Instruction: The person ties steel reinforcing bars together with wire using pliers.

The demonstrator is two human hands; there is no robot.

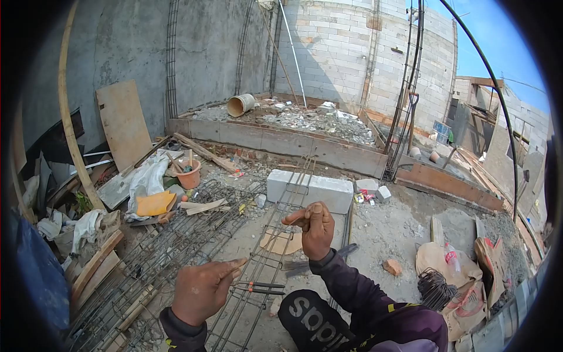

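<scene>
My left hand (pixel 202 290) is over the near part of a long rebar cage (pixel 261 249), its index finger stretched forward and the other fingers curled in. Raised above the same cage is my right hand (pixel 318 230), thumb pressed against bent fingers. Whatever either hand pinches is too thin or hidden to make out. Pincers (pixel 264 287) with black and orange handles lie across the cage bars near my left hand. The cage's far end rests on a white block (pixel 316 190).
More rebar cages (pixel 176 240) lie at left beside an orange bucket (pixel 189 175) and wood scraps. At right are a bundle of wire (pixel 436 286), a plastic bottle (pixel 451 258) and a brick piece (pixel 392 267). A low board form (pixel 281 144) crosses behind.
</scene>
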